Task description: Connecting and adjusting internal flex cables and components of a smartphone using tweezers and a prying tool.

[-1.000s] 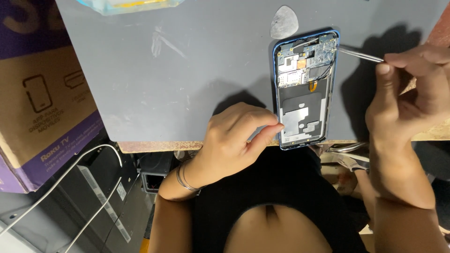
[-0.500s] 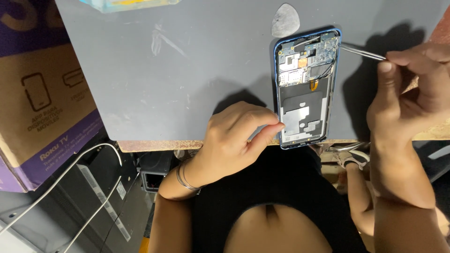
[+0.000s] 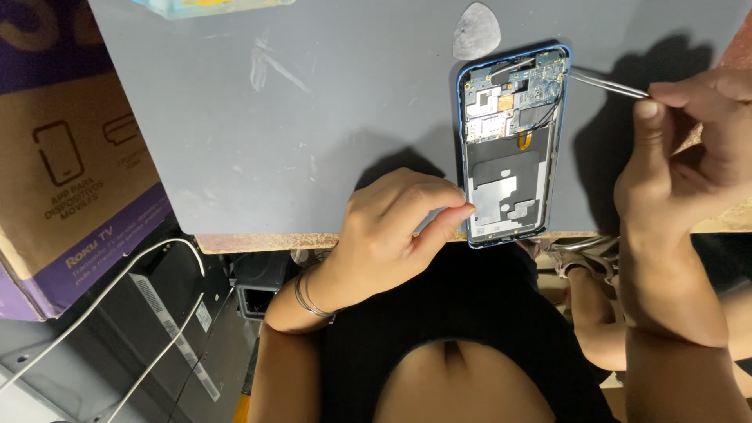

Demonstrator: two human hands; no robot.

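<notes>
An opened blue-framed phone (image 3: 511, 149) lies face down on the grey mat (image 3: 313, 117), its circuit board and metal shields exposed. My left hand (image 3: 395, 231) pinches the phone's lower left edge, steadying it near the table's front edge. My right hand (image 3: 689, 157) grips thin metal tweezers (image 3: 607, 83), whose tips touch the phone's upper right corner by the board.
A grey triangular pick (image 3: 475, 31) lies just above the phone. A cardboard and purple box (image 3: 70, 172) stands at the left. White cables (image 3: 117, 313) and a dark device hang below the table edge. A light-blue object (image 3: 211, 6) sits at the mat's far edge.
The tweezers' tips have stayed at the phone's upper right corner with only slight shifts. My left hand keeps its hold on the lower edge.
</notes>
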